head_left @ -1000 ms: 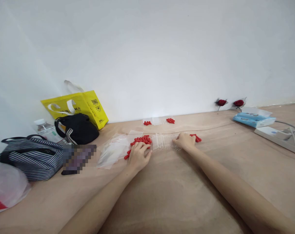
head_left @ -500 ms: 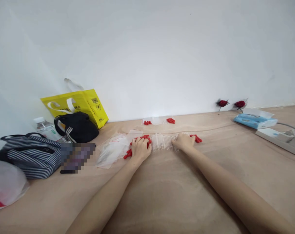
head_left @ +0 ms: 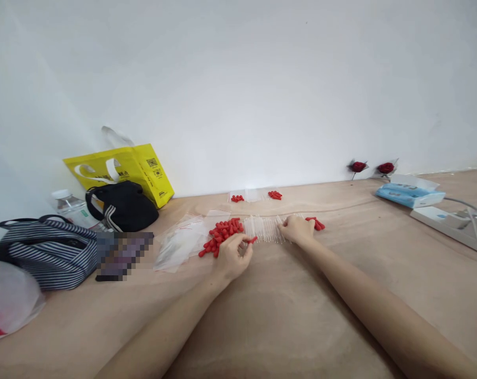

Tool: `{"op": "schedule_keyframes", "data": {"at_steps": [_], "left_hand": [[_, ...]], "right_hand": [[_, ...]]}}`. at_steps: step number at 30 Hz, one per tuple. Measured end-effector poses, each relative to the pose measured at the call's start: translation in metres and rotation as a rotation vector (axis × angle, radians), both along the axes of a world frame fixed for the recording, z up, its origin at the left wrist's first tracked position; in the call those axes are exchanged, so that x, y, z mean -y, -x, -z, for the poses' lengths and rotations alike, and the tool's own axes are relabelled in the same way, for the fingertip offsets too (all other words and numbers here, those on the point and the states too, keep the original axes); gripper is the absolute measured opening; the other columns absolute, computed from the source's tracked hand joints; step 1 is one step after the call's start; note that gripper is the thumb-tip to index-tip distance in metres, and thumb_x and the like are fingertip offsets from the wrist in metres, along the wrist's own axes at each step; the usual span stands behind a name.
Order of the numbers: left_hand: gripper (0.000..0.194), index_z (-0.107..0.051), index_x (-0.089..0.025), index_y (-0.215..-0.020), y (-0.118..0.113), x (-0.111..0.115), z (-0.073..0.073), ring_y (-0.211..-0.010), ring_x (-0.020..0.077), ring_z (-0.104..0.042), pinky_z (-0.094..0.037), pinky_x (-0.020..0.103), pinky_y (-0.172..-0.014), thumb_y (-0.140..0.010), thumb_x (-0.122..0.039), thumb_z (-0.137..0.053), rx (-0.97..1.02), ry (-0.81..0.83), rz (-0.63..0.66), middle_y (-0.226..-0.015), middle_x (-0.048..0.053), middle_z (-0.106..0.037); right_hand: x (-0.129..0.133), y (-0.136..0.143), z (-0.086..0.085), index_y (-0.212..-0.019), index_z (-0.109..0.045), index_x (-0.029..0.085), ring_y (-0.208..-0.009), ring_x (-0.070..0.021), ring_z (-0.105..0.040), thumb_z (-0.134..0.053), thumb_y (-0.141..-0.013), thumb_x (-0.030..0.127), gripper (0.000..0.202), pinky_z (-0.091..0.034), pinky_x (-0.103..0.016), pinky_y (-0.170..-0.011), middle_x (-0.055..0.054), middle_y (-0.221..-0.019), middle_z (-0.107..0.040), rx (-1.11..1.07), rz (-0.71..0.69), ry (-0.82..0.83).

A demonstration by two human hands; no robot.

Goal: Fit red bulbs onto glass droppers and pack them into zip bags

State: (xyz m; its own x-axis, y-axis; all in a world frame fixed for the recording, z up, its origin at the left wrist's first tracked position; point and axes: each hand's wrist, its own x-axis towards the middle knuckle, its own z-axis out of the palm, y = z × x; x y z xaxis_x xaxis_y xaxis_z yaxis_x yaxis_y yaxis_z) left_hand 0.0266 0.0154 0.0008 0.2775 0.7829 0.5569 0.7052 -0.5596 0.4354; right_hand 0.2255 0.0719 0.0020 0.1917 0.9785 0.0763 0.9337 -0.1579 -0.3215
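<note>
A small red bulb (head_left: 253, 240) is pinched between the thumb and fingertips of my left hand (head_left: 233, 256), just in front of the larger pile of red bulbs (head_left: 224, 230). Thin, clear-white sticks (head_left: 262, 229) lie side by side in a row between my hands. At the right end of that row, my right hand (head_left: 297, 229) has its fingers curled together against the sticks; whatever they grip is hidden. Several more red bulbs (head_left: 316, 223) lie just beyond its knuckles.
Clear zip bags (head_left: 179, 241) lie left of the pile. Near the wall are two small groups of red bulbs (head_left: 275, 195) on clear plastic. Bags and a bottle (head_left: 70, 206) stand at left; a tissue pack (head_left: 409, 195), power strip (head_left: 443, 223) and wrapped roses (head_left: 386, 168) are at right.
My left hand has drawn off the pile toward me and to the right, now with one red bulb in its fingertips. My right hand has stayed at the sticks.
</note>
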Motion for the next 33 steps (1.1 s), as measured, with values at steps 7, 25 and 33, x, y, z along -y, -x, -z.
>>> {"op": "schedule_keyframes", "data": {"at_steps": [7, 25, 33], "left_hand": [[0.013, -0.057, -0.017, -0.075, 0.003, 0.015, 0.006, -0.059, 0.0124, -0.054, -0.045, 0.023, -0.055, -0.067, -0.01, -0.049, -0.042, 0.256, 0.188, -0.065, 0.0, -0.059], [0.011, -0.063, -0.019, -0.081, -0.006, 0.011, 0.009, -0.068, 0.0148, -0.053, -0.042, 0.025, -0.061, -0.077, -0.021, -0.052, -0.007, 0.251, 0.118, -0.076, 0.002, -0.059], [0.01, -0.055, -0.018, -0.084, -0.005, 0.011, 0.01, -0.06, 0.012, -0.051, -0.039, 0.022, -0.055, -0.08, -0.021, -0.046, 0.064, 0.353, 0.188, -0.069, -0.002, -0.058]], "right_hand": [[0.026, -0.021, 0.016, -0.072, -0.055, 0.016, -0.074, -0.0169, -0.054, -0.042, -0.081, 0.033, 0.023, -0.035, -0.028, -0.069, -0.007, -0.083, -0.059, -0.123, -0.303, -0.464], [0.066, -0.022, 0.03, -0.084, -0.054, 0.018, -0.071, -0.0147, -0.053, -0.039, -0.084, 0.021, 0.015, -0.037, -0.028, -0.067, -0.004, -0.075, -0.058, -0.239, -0.791, -0.434], [0.077, -0.012, 0.024, -0.09, -0.056, 0.019, -0.068, -0.0128, -0.055, -0.04, -0.084, 0.021, 0.016, -0.028, -0.031, -0.074, -0.002, -0.075, -0.063, -0.168, -0.825, -0.426]]}}
